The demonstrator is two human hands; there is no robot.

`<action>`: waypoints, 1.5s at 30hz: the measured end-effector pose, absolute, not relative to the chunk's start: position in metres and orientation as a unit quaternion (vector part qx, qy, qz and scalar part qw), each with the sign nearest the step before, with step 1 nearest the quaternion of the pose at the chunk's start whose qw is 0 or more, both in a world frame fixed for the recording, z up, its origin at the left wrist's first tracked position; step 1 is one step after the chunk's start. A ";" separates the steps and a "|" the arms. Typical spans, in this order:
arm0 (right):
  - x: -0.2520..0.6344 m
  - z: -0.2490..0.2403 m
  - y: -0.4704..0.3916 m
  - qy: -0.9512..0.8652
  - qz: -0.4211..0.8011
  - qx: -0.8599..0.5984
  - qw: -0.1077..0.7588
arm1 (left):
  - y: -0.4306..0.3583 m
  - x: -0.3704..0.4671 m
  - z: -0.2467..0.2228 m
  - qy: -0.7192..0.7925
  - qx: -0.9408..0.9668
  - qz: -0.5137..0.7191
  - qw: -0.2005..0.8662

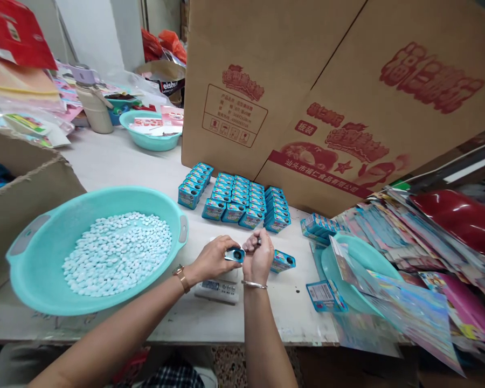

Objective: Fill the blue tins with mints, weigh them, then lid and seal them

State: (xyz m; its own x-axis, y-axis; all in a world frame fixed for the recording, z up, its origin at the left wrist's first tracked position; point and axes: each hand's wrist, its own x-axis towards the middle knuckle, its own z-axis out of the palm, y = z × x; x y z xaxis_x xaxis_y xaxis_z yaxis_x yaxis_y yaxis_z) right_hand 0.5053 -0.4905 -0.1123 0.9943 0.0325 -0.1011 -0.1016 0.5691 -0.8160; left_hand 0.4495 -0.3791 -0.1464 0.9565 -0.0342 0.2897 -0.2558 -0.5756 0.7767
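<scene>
My left hand [213, 257] grips a small blue box [235, 255] whose end, with a dark round spot, faces me. Close against it on the right, my right hand [260, 254] is curled closed, and what lies inside its fingers is hidden. Below the hands a white digital scale [217, 291] sits on the table, partly covered by my left hand. Another blue box [283, 261] lies just right of my right hand. To the left, a large turquoise basin [36, 269] holds a heap of pale blue tablet-shaped pieces [117, 253].
Rows of blue boxes [233, 212] stand behind my hands, before a tall cardboard carton [283, 97]. At right are a flat blue packet [326, 296], a smaller turquoise basin [382, 262] and stacked packaging sheets [404, 231]. An open cardboard box [28, 199] borders the left.
</scene>
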 end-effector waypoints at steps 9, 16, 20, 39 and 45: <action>0.506 -0.113 -0.557 0.085 0.166 -0.229 0.955 | -0.362 0.392 -0.133 -0.043 0.881 0.158 0.443; 0.467 -0.150 -0.604 0.164 0.158 -0.219 0.949 | -0.357 0.275 -0.152 0.159 0.871 0.193 0.422; 0.462 -0.161 -0.606 0.203 0.155 -0.223 0.941 | -0.360 0.249 -0.174 0.180 0.874 0.137 0.430; 0.479 -0.135 -0.565 0.189 0.127 -0.260 0.939 | -0.367 0.347 -0.128 0.013 0.924 0.209 0.321; 0.469 -0.147 -0.568 0.193 0.138 -0.241 0.941 | -0.378 0.406 -0.109 -0.043 0.972 0.154 0.172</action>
